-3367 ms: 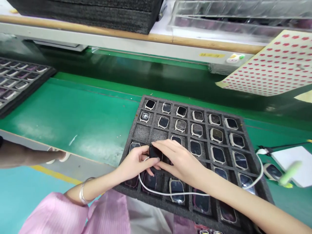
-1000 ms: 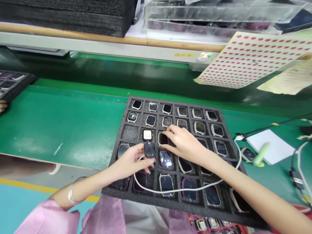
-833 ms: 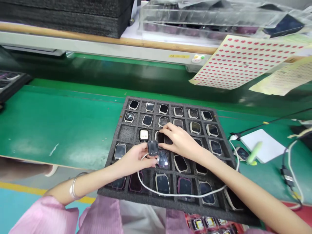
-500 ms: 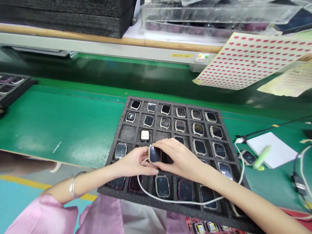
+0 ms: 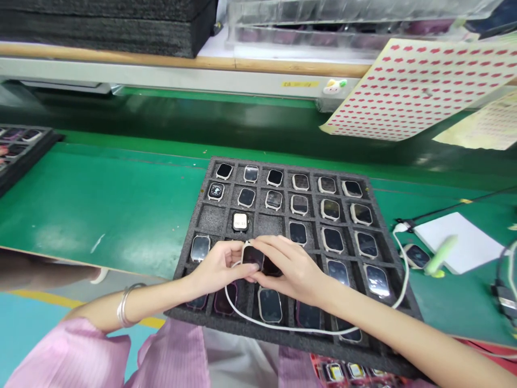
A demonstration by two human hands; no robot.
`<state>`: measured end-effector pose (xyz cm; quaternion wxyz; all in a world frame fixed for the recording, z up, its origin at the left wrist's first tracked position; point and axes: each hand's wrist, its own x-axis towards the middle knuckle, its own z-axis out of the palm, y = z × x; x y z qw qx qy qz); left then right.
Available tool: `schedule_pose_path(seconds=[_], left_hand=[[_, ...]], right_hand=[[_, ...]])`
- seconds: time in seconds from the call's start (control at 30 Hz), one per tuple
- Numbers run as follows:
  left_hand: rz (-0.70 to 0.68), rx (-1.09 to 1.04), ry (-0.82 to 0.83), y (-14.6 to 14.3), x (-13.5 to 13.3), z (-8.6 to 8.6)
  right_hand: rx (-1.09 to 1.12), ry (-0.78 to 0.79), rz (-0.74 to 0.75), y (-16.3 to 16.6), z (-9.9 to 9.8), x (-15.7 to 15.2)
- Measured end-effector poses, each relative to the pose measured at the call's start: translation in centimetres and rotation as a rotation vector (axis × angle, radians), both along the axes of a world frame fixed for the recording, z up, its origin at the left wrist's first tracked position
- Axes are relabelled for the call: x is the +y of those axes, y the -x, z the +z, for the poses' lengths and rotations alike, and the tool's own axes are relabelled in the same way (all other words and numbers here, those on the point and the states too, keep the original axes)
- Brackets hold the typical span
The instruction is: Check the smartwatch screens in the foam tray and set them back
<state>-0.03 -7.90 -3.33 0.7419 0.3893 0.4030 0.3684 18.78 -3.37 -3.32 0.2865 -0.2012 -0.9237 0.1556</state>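
Observation:
A strapless smartwatch (image 5: 251, 257) with a dark screen and pale case is held between both hands above the foam tray. My left hand (image 5: 224, 267) is closed on its left side, thumb over the lower screen. From the right, my right hand (image 5: 293, 267) grips it with fingers over the top edge. A white cable (image 5: 278, 327) runs from my left fingers in a loop across the tray to the right. Beneath lies the black foam tray (image 5: 210, 218), its pockets holding several smartwatches, one black with a lit screen (image 5: 240, 222). Another dark surface beside the held watch is partly hidden by my right fingers.
At right on the green bench lie a white pad (image 5: 464, 242), a green pen-like object (image 5: 443, 254) and a smartwatch (image 5: 417, 256). Another tray (image 5: 28, 161) stands at far left. A sheet with red marks (image 5: 416, 89) hangs from the shelf (image 5: 181, 75). Red trays show below.
The held watch has tilted and shifted slightly left and down. My left thumb has moved up onto its screen. The view has shifted a little.

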Motion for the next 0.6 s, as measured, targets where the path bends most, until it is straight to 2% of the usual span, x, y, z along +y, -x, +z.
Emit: schedule_pose_path(seconds=[0.23, 0.6], left_hand=[[0.001, 0.013, 0.024, 0.01, 0.11, 0.11], [-0.022, 0.037, 0.036, 0.12, 0.06, 0.34]], right_hand=[[0.028, 0.136, 0.007, 0.2, 0.58, 0.26], [0.005, 0.233, 0.014, 0.08, 0.73, 0.14]])
